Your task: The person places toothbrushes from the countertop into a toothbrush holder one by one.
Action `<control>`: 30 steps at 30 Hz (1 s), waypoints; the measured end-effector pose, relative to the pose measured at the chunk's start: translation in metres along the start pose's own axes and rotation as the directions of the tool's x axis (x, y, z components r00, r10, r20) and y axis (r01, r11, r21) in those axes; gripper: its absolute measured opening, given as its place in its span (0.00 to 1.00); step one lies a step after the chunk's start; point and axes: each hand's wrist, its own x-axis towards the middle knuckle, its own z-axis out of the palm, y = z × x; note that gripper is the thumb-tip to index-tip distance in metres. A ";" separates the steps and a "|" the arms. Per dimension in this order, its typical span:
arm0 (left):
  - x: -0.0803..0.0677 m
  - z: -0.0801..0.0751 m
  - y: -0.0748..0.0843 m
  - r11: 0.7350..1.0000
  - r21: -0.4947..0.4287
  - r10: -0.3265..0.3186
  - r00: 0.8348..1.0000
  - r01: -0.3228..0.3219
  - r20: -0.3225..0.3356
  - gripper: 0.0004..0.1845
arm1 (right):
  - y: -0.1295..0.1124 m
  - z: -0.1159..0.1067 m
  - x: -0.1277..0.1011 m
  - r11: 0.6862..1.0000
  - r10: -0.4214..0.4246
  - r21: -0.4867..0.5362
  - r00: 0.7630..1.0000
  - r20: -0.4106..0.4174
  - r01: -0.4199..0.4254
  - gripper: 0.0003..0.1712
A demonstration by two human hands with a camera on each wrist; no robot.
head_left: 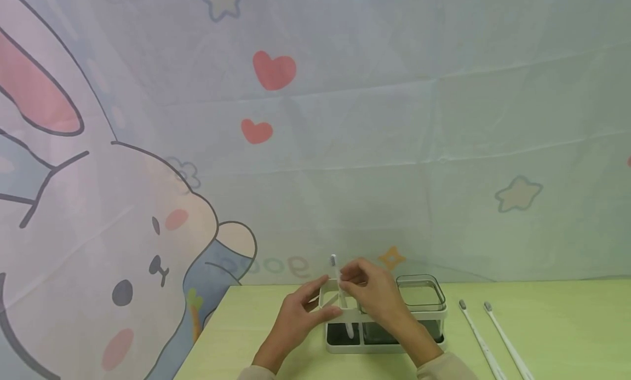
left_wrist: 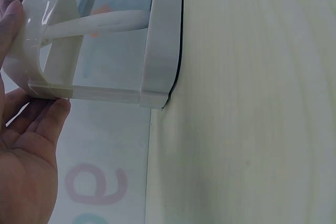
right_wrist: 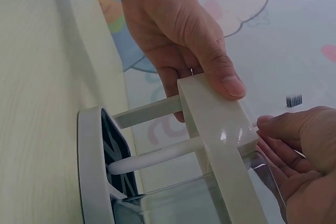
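A white toothbrush [head_left: 333, 261] stands upright in the left opening of a white toothbrush holder [head_left: 345, 349], bristles up. In the right wrist view its handle [right_wrist: 157, 157] passes down through the upper frame, its end at the dark base. My right hand [head_left: 378, 295] pinches this toothbrush just above the frame with thumb and fingers. At the holder's left end my left hand [head_left: 296, 317] grips the upper frame, thumb in front and fingers behind. A clear cup [head_left: 421, 297] sits in the holder's right part, partly hidden by my right hand and forearm.
Two more white toothbrushes [head_left: 482, 341] with grey bristles lie side by side on the pale wooden table [head_left: 581, 325], right of the holder. Behind the table's far edge hangs a cloth backdrop [head_left: 345, 205] printed with a rabbit, hearts and stars.
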 end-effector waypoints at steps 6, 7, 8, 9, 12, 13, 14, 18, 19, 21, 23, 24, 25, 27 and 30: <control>0.000 -0.001 0.004 1.000 -0.023 0.011 1.000 -0.011 -0.001 0.40 | -0.002 -0.003 0.002 1.000 0.010 0.015 1.000 0.002 -0.010 0.11; 0.001 -0.001 0.004 1.000 -0.022 0.013 1.000 -0.014 -0.003 0.39 | -0.002 -0.003 0.003 1.000 0.014 0.015 1.000 0.002 -0.014 0.11; 0.001 -0.001 0.004 1.000 -0.019 0.014 1.000 -0.014 -0.003 0.39 | -0.003 -0.004 0.003 1.000 0.014 0.015 1.000 0.002 -0.014 0.11; 0.001 -0.001 0.003 1.000 -0.016 0.013 1.000 -0.013 -0.004 0.39 | -0.003 -0.005 0.003 1.000 0.014 0.016 1.000 0.001 -0.014 0.11; 0.001 -0.001 0.001 1.000 -0.002 0.000 1.000 0.000 -0.005 0.40 | -0.005 -0.008 0.003 1.000 0.014 0.020 1.000 -0.006 -0.014 0.12; 0.001 -0.001 0.000 1.000 0.002 -0.003 1.000 0.003 -0.006 0.40 | -0.006 -0.009 0.003 1.000 0.014 0.024 1.000 -0.007 -0.014 0.12; 0.002 -0.001 0.000 1.000 0.005 -0.004 1.000 0.004 -0.007 0.40 | -0.007 -0.011 0.003 0.999 0.018 0.029 1.000 -0.008 -0.018 0.12; 0.002 0.000 -0.001 1.000 0.016 0.003 1.000 -0.003 -0.013 0.40 | -0.012 -0.019 0.003 0.999 0.020 0.038 1.000 -0.009 -0.020 0.12; 0.003 0.000 -0.001 1.000 0.019 0.005 1.000 -0.005 -0.013 0.40 | -0.014 -0.021 0.003 0.999 0.011 0.039 1.000 -0.007 -0.010 0.12; 0.003 0.000 -0.002 1.000 0.022 0.006 1.000 -0.006 -0.014 0.39 | -0.017 -0.027 0.003 0.999 -0.027 0.037 1.000 -0.005 0.027 0.12; 0.003 0.000 -0.002 1.000 0.019 0.005 1.000 -0.005 -0.014 0.39 | -0.020 -0.031 0.003 0.997 -0.065 0.036 0.998 -0.007 0.065 0.12; 0.003 0.000 -0.002 1.000 0.018 0.006 1.000 -0.005 -0.013 0.39 | -0.022 -0.034 0.002 0.997 -0.075 0.034 0.997 -0.008 0.075 0.12; 0.003 0.001 -0.002 1.000 0.015 0.007 1.000 -0.007 -0.014 0.39 | -0.023 -0.036 0.002 0.997 -0.076 0.031 0.997 -0.009 0.076 0.12; 0.003 0.001 -0.002 1.000 0.006 0.007 1.000 -0.007 -0.015 0.39 | -0.026 -0.041 0.001 0.997 -0.069 0.028 0.998 -0.010 0.070 0.12; 0.004 0.003 -0.001 1.000 -0.007 0.004 1.000 -0.004 -0.017 0.39 | -0.028 -0.048 -0.002 0.998 -0.054 0.018 0.999 -0.006 0.054 0.13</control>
